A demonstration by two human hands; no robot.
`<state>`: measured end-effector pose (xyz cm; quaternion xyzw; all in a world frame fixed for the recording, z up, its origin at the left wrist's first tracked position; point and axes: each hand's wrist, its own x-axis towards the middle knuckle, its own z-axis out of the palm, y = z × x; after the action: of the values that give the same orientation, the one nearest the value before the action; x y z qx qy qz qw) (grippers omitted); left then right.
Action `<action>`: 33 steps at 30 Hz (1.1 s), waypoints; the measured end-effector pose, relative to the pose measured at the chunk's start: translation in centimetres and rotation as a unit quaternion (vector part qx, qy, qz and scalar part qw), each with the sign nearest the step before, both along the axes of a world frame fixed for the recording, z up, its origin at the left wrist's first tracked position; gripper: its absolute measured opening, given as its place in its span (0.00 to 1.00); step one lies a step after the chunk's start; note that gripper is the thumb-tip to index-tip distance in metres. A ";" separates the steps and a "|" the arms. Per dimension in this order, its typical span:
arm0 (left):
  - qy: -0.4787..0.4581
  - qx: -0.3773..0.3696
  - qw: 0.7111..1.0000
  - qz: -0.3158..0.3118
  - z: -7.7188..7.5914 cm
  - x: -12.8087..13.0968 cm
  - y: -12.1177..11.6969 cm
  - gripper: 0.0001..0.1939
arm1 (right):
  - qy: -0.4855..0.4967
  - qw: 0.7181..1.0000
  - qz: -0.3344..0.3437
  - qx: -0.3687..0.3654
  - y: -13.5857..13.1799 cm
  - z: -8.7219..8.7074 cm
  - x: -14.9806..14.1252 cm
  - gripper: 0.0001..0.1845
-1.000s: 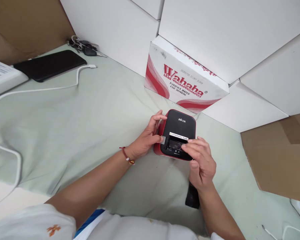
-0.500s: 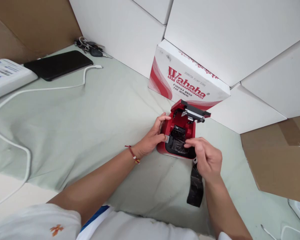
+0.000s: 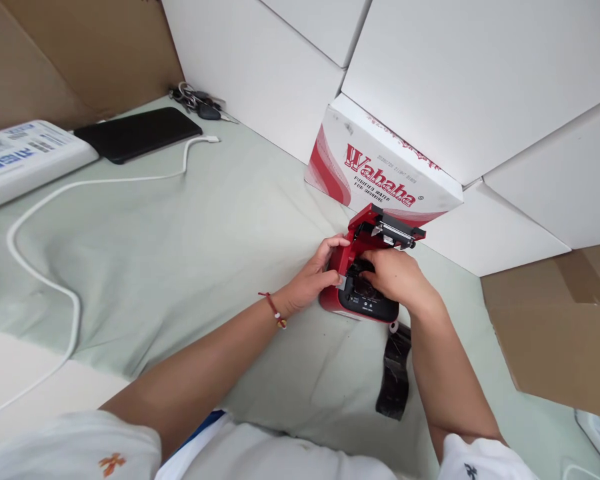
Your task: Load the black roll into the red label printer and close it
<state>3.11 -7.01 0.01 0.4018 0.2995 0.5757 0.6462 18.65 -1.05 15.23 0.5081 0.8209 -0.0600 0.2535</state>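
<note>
A small red and black label printer (image 3: 363, 307) stands on the pale green cloth (image 3: 180, 240), its lid (image 3: 385, 230) swung up and open. My left hand (image 3: 316, 277) grips the printer's left side, fingers curled round the edge. My right hand (image 3: 395, 277) reaches down into the open compartment, fingers bent inside it; what they touch is hidden. A black strip of wrapping (image 3: 395, 373) lies on the cloth just under my right forearm, with a small white roll end (image 3: 393, 327) beside the printer.
A red and white Wahaha carton (image 3: 380, 177) stands right behind the printer among white boxes (image 3: 455, 80). A black phone (image 3: 135, 133), keys (image 3: 200, 103), a white cable (image 3: 70, 200) and a white device (image 3: 25, 157) lie at left. Brown cardboard (image 3: 555, 333) lies at right.
The printer's lid went from closed to fully open. My right hand moved from the front edge into the open compartment. My left hand stayed on the side.
</note>
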 end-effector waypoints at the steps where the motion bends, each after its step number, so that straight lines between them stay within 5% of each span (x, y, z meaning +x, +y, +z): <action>1: -0.001 0.000 1.000 0.001 0.1 0.0 0.0 0.38 | -0.001 1.000 -0.005 0.003 0.0 -0.1 0.1 0.17; 4: -0.008 -0.002 1.000 -0.001 0.3 0.0 -0.1 0.37 | 0.037 0.999 -0.024 0.020 -0.4 0.0 0.9 0.15; 7: -0.017 -0.011 1.000 -0.006 0.5 -0.1 -0.1 0.36 | 0.197 0.978 -0.075 0.011 -1.6 0.7 2.9 0.12; 11: -0.019 -0.019 1.000 -0.011 0.6 -0.2 -0.1 0.36 | 0.447 0.881 -0.148 -0.036 -3.5 1.8 8.2 0.18; 14: -0.011 -0.006 1.000 -0.013 0.4 -0.3 0.0 0.36 | 0.522 0.829 -0.194 -0.044 -4.2 1.2 12.5 0.18; 20: -0.016 -0.011 1.000 -0.007 0.3 -0.3 0.1 0.36 | 0.418 0.870 -0.235 -0.112 -6.3 -4.4 15.1 0.25; 23: -0.015 -0.020 1.000 -0.004 0.5 -0.4 0.0 0.36 | 0.441 0.861 -0.224 -0.119 -7.9 -6.4 15.2 0.30; 28: -0.013 -0.020 1.000 -0.001 0.6 -0.5 0.1 0.36 | 0.401 0.874 -0.271 0.043 -9.3 -7.0 17.7 0.32; 33: -0.021 -0.018 1.000 0.001 0.6 -0.4 0.1 0.36 | 0.339 0.918 -0.208 0.011 -9.3 -7.2 18.3 0.23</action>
<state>2.76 -6.92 0.61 0.3778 0.2967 0.5789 0.6589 36.94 -10.39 8.05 0.6191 0.7344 -0.2707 -0.0636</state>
